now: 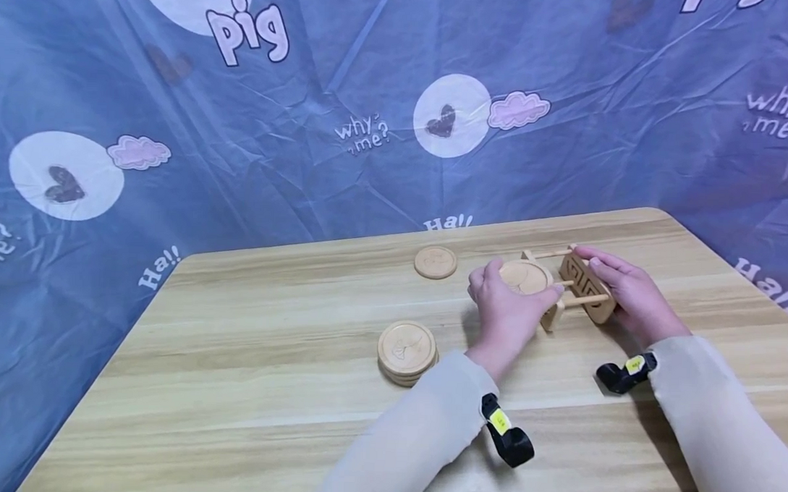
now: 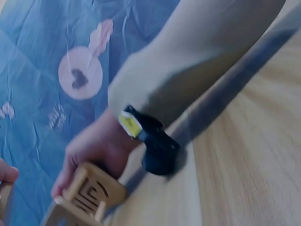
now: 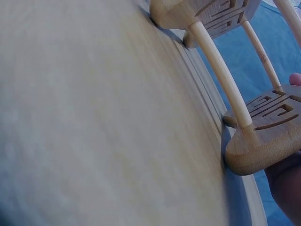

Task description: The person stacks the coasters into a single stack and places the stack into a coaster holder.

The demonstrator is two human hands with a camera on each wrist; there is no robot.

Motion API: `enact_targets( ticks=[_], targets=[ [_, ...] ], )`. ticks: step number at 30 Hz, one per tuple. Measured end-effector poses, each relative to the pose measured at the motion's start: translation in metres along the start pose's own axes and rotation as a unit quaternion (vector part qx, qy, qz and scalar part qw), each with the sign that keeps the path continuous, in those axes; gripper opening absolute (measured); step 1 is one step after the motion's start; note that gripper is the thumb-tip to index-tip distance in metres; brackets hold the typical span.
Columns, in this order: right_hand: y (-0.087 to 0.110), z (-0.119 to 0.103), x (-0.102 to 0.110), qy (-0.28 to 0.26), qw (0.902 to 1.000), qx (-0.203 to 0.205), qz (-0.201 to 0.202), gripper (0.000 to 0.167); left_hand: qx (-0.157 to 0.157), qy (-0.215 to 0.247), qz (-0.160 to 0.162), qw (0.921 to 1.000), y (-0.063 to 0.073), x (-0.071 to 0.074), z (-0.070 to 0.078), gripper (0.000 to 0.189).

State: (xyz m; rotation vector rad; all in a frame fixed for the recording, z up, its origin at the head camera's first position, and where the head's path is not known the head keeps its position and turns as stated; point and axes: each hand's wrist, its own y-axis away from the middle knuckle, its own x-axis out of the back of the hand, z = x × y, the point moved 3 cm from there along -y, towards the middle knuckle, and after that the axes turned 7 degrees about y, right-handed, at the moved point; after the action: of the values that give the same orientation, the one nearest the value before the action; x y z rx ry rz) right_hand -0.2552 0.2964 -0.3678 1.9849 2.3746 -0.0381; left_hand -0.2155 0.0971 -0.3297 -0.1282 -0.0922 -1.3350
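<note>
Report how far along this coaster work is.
Done: little, it seems; no coaster shows inside the rack, which the right hand holds. Under way: the left hand grips one coaster by the rack. Probably left: the stack and the lone coaster, both outside it.

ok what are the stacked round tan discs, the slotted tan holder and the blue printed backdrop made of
Stacked round tan discs: probably wood, matte; the top one looks engraved.
Slotted tan holder: likely bamboo or another wood, smooth; fine grain shows on one panel edge.
Blue printed backdrop: thin fabric or plastic, slight sheen; creases fit either.
</note>
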Motion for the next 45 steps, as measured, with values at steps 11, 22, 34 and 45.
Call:
enact_targets(
  ticks=[11,22,34,45],
  targets=[
    [0.000,-0.004,0.002,-0.007,1.0000,0.006,0.000,0.027,-0.011,-0.025,-0.052,0.9983,-0.001,0.029,0.026,0.083],
    [-0.002,-0.001,0.003,-0.005,1.0000,0.003,0.006,0.028,-0.027,-0.092,-0.158,0.9827,-0.010,0.080,0.021,0.089],
    [0.000,0.002,0.002,-0.020,0.9998,0.000,-0.004,0.028,-0.098,-0.173,-0.282,0.9385,-0.017,0.133,0.007,0.088],
    [0.000,0.003,0.002,-0.020,0.9998,-0.001,-0.001,0.027,-0.127,-0.194,-0.333,0.9137,-0.022,0.175,-0.019,0.086]
  ],
)
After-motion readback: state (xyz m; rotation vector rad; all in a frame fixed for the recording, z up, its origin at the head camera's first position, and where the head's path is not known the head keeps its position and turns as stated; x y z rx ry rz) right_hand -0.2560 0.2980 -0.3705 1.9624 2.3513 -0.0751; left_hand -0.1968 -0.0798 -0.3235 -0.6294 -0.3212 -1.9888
